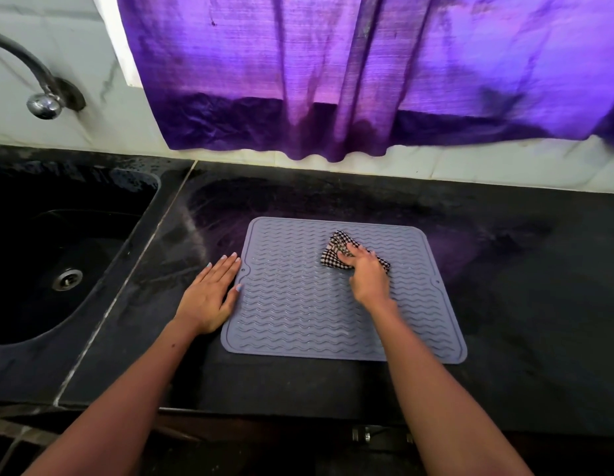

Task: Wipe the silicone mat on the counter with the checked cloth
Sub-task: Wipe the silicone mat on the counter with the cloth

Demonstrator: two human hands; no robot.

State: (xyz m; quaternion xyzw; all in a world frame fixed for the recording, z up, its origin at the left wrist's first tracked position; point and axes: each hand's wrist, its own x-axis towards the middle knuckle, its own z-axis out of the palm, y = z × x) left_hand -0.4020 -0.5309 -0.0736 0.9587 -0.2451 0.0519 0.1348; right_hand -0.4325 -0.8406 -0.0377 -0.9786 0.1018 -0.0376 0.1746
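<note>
A grey-blue silicone mat with wavy ridges lies flat on the black counter. A bunched black-and-white checked cloth rests on the mat's upper middle. My right hand presses down on the cloth, fingers curled over it, and covers its near part. My left hand lies flat and spread on the counter against the mat's left edge, thumb touching the rim, holding nothing.
A black sink with a metal drain is set into the counter at the left, a tap above it. A purple curtain hangs over the back wall behind the mat. The counter's front edge runs just below the mat.
</note>
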